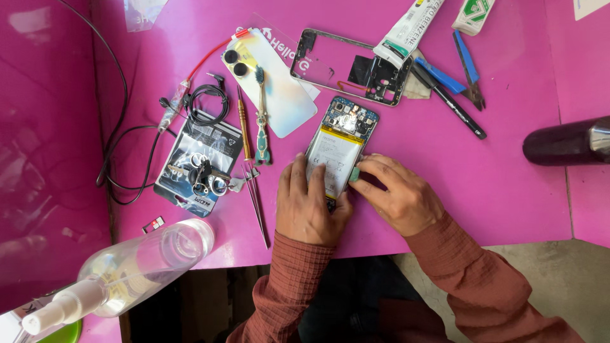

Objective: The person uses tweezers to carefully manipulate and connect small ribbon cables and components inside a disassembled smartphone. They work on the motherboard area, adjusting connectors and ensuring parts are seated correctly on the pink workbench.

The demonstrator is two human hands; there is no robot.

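Note:
An opened phone [340, 143] lies face down on the pink table [495, 190], its battery and circuit board exposed. My left hand [308, 206] presses on the phone's lower left side, fingers resting on the battery. My right hand [397, 194] pinches a small green pick [354, 173] against the phone's right edge. Both sleeves are rust-coloured.
The phone's back cover [273, 79] and a toothbrush [260, 114] lie to the upper left, a bare frame [349, 67] and a glue tube [406, 28] behind. Screwdriver [244, 124], tweezers [256, 200], keys on a packet [200, 168], cables, cutters [469, 67], a clear bottle [136, 267].

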